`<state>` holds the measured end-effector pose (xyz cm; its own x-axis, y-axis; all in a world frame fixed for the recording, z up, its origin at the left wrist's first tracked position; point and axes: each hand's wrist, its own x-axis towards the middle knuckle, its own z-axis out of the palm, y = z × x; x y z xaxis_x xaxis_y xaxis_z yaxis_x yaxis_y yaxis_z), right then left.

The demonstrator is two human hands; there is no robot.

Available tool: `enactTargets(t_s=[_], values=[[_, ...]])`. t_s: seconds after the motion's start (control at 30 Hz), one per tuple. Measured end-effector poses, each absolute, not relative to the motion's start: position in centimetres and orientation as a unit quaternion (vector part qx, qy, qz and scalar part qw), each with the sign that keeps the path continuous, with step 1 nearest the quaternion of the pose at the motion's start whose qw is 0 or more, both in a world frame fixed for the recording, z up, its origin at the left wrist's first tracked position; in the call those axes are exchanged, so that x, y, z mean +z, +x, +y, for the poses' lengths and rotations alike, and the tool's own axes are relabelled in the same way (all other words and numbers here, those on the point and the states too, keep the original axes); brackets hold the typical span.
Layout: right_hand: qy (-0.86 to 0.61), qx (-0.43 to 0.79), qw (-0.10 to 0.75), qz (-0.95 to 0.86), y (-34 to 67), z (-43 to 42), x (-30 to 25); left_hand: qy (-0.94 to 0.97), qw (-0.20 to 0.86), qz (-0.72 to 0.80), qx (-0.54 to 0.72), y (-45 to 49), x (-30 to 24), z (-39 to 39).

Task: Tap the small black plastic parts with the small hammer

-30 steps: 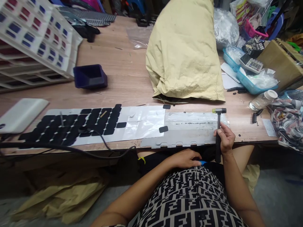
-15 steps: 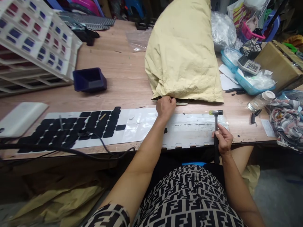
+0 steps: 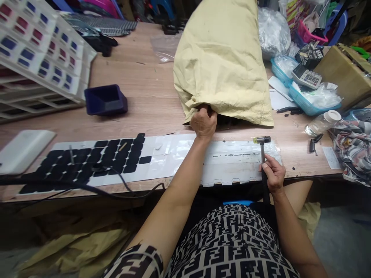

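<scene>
My left hand (image 3: 203, 122) is closed at the mouth of a large tan sack (image 3: 223, 65), its fingers partly hidden under the raised edge. Dark contents, which I cannot make out, show in the gap beside it. My right hand (image 3: 274, 173) is wrapped round the handle of a small hammer (image 3: 263, 154), held upright with its yellow-tipped head at the top. Beneath my left forearm lies a white sheet (image 3: 168, 152). Farther left on that sheet, several black rounded flat pieces (image 3: 116, 154) sit close together in rows.
A dark blue bin (image 3: 106, 101) and a white slotted crate (image 3: 43, 50) stand at the left. Black cable (image 3: 87, 187) runs along the front edge. On the right are blue baskets (image 3: 313, 102), a calculator (image 3: 307, 75), a clear bottle (image 3: 323, 122) and patterned cloth (image 3: 355, 150).
My left hand has pushed a little farther forward into the sack's mouth. The sack's front edge has lifted, widening the dark gap. My right hand still holds the hammer.
</scene>
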<state>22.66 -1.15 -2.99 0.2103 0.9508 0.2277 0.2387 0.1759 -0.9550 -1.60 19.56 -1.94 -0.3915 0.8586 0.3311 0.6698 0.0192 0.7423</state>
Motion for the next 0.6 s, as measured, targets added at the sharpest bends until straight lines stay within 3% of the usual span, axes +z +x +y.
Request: enactTargets(t_s=[0.2, 0.3, 0.4, 0.6], values=[[-0.553, 0.321, 0.528, -0.56, 22.8, -1.2, -3.0, 0.508, 0.316, 0.531, 0.6, -1.0, 0.1, 19.8], [-0.554, 0.318, 0.523, -0.564, 22.8, -1.2, -3.1, 0.52, 0.339, 0.458, 0.637, -1.3, 1.5, 21.1], [-0.548, 0.315, 0.527, -0.569, 22.9, -1.2, -3.3, 0.543, 0.336, 0.442, 0.63, -2.5, 2.6, 22.6], [-0.542, 0.309, 0.526, -0.577, 23.0, -1.1, -3.5, 0.39, 0.607, 0.461, 0.517, -2.8, 0.9, 23.8]])
